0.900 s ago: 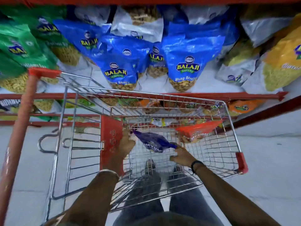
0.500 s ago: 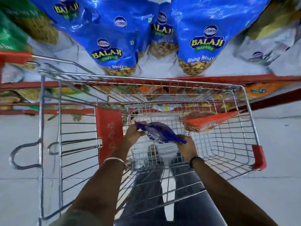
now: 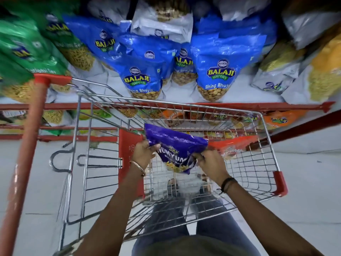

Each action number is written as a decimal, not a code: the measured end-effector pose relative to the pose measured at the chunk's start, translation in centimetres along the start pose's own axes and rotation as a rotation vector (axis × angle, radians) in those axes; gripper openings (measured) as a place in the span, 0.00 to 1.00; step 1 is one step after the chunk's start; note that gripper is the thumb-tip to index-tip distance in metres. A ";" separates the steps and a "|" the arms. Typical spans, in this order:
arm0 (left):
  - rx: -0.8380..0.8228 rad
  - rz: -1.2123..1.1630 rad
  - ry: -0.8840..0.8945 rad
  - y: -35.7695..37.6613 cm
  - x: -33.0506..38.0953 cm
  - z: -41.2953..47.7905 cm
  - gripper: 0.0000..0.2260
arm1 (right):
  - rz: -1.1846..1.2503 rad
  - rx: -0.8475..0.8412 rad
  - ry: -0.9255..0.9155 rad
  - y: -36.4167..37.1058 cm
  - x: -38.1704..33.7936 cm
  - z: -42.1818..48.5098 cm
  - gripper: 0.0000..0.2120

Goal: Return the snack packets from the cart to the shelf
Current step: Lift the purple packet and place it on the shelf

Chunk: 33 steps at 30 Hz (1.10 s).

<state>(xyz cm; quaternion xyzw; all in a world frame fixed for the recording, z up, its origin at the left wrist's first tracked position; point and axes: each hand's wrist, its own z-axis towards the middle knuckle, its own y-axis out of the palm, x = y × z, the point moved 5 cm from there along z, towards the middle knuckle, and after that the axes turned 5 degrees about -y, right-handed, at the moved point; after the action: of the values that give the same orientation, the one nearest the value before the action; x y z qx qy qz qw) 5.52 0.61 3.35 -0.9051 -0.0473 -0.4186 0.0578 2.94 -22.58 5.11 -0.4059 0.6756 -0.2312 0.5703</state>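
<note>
A purple snack packet hangs over the basket of the wire shopping cart. My left hand grips its left edge and my right hand grips its lower right corner. An orange-red snack packet lies in the cart to the right, behind the purple one. Beyond the cart, the shelf with its red front rail holds several blue Balaji packets.
Green packets fill the shelf at left, yellow and white ones at right. A lower shelf row with orange packets shows through the cart wires. The cart's red handle bar runs down the left. Pale floor lies on both sides.
Both hands have lifted the purple packet higher in the cart and turned its printed face toward me. The view has tilted up to show more of the shelf.
</note>
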 end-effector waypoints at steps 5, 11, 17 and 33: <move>0.042 0.031 0.324 0.5 8.6 -5.8 0.06 | 0.200 0.234 -0.132 -8.5 -4.3 -1.7 0.11; 0.042 -0.085 0.536 2.8 19.2 -13.3 0.15 | 0.619 0.381 -0.210 -18.9 -9.2 -2.0 0.15; 0.060 -0.163 0.841 3.7 29.6 -20.0 0.07 | 0.783 0.514 -0.415 -29.3 -14.7 -1.4 0.13; 0.003 -0.517 1.062 6.3 47.4 -12.9 0.12 | 0.927 0.770 -0.708 -40.0 -22.7 13.7 0.13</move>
<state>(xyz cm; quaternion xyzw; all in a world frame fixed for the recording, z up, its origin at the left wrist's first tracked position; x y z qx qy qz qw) 27.24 -5.68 47.46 -0.5307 -0.2315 -0.8148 -0.0291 27.90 -24.66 46.06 0.1042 0.4226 -0.0409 0.8994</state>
